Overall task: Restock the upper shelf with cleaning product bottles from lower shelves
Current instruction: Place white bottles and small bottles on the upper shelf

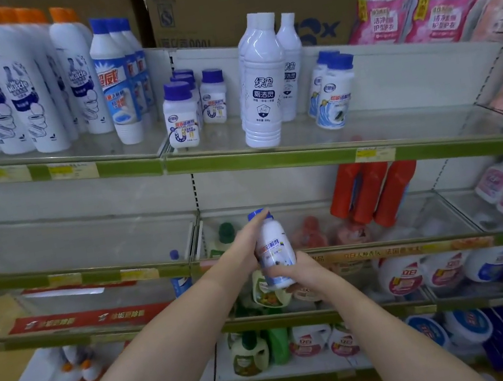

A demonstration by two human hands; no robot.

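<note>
Holding one small white plastic bottle with a blue cap [273, 248], upright, at 6 o'clock below the green-edged upper shelf [271, 160]: left hand [242, 246] fingers curled around its neck, right hand [294, 270] gripping its base.
</note>
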